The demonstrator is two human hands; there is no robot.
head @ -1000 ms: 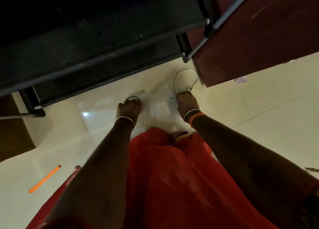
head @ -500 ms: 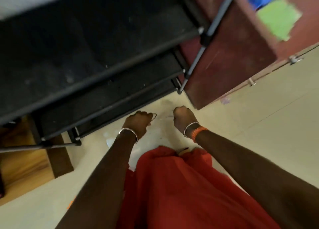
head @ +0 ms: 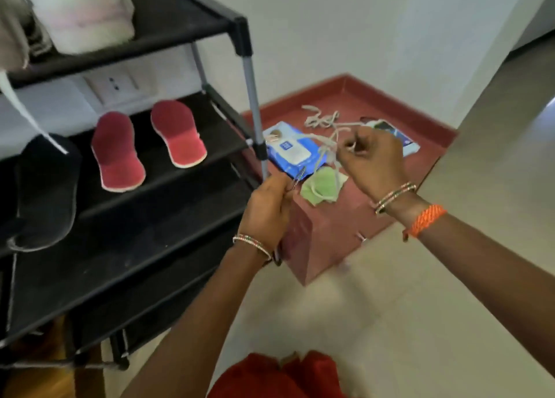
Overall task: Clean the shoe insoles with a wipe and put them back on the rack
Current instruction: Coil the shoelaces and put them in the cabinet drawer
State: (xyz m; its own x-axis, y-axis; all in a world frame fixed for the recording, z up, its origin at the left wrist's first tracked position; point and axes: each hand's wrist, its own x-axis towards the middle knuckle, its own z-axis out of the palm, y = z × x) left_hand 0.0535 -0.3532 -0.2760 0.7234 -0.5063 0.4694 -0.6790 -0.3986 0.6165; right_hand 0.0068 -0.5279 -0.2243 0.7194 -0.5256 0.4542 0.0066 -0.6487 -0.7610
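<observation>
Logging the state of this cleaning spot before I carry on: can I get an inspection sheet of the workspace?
Surface: black shoe rack, several tiers; maroon ledge beside it.
Job's things: two red insoles lying flat on a middle tier; blue wipe pack on the ledge.
Clutter: green cloth, pale laces, phone on the ledge; black shoe on the rack.
Hands: left hand and right hand each pinch something thin; blurred.
Cables: nothing seen.
Surroundings: white wall, wall socket, tiled floor.
</observation>
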